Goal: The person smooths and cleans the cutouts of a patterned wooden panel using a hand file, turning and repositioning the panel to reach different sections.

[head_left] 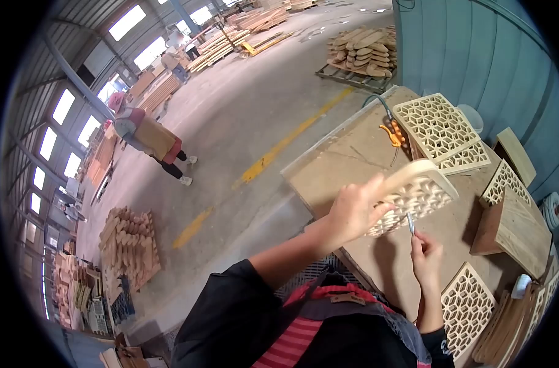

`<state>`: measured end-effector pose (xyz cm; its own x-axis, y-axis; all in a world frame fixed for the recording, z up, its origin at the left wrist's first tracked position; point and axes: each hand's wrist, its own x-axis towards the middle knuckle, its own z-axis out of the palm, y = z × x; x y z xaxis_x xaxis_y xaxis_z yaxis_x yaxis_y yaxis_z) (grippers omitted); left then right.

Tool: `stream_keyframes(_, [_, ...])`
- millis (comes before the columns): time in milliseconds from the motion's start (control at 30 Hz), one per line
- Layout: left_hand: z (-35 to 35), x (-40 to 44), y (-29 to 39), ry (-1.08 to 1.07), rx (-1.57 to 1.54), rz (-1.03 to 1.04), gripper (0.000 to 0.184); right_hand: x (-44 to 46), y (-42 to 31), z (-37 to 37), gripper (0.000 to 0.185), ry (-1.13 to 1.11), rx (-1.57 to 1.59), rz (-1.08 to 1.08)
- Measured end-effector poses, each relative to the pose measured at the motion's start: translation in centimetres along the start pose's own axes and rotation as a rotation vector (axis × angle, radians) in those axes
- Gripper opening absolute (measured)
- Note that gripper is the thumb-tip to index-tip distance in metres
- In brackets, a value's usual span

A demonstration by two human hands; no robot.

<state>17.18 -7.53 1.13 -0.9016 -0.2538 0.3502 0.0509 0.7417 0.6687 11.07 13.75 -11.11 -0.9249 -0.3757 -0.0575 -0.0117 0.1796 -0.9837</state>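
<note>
My left hand [356, 211] grips a wooden lattice panel [423, 195] by its edge and holds it tilted up above the workbench [334, 165]. In my right hand [426, 254] is a thin metal hand tool [410, 223], its tip against or just at the panel's cut-outs. Whether the tool is a knife or a file I cannot make out. Beyond the held panel lie more lattice panels [436, 126], stacked on the bench. Another lattice panel [467, 306] lies by my right forearm.
An orange air blow gun [393, 135] with a hose lies at the bench's far side. A wooden box [515, 230] stands at the right, near a teal wall [475, 55]. A person [144, 132] walks on the floor at left. Wooden pieces [365, 49] fill a pallet behind.
</note>
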Motion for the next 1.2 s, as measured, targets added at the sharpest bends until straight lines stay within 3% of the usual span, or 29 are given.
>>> stream_keyframes(167, [-0.5,0.0,-0.9,0.050,-0.054,0.020,0.036,-1.5,0.5,-0.4,0.022,0.001,-0.025,-0.015])
stream_keyframes(267, [-0.3,-0.3,0.3,-0.006,0.004,0.148,0.037,1.4,-0.1,0.9,0.027,0.030,-0.070,-0.054])
stream_keyframes(367, [-0.3,-0.2,0.5,-0.059,0.012,0.071,0.038,0.9,-0.3,0.6,0.026,0.004,-0.028,-0.015])
stream_keyframes(400, [-0.2,-0.2,-0.2,-0.025,0.002,0.066,0.039,-0.1,0.0,0.1,0.024,0.005,-0.077,-0.071])
stream_keyframes(533, [-0.6,-0.2,-1.9,0.089,-0.080,0.058,0.038,-2.9,-1.4,-0.4,0.023,-0.024,0.004,0.036])
stream_keyframes(633, [-0.9,-0.4,0.0,0.007,-0.015,0.064,0.038,-0.3,-2.0,0.5,0.025,-0.010,-0.147,0.000])
stream_keyframes(733, [-0.9,-0.2,0.8,-0.110,-0.019,-0.021,0.040,1.4,-0.6,1.1,0.027,-0.007,-0.037,-0.034])
stream_keyframes(867, [-0.4,0.2,-2.1,0.092,-0.061,0.024,0.038,-1.3,-1.0,0.4,0.026,-0.013,-0.052,-0.070])
stream_keyframes(967, [-0.9,-0.1,-2.0,0.111,-0.080,0.060,0.040,-1.5,-1.1,0.5,0.025,-0.028,-0.058,-0.036])
stream_keyframes(1067, [-1.4,-0.5,0.3,-0.083,0.069,-0.020,0.039,0.7,-1.0,1.2,0.025,-0.023,-0.031,-0.028])
stream_keyframes(1200, [-0.6,-0.4,-0.4,0.000,0.037,0.028,0.037,0.5,-1.2,1.2,0.025,-0.001,-0.080,-0.072])
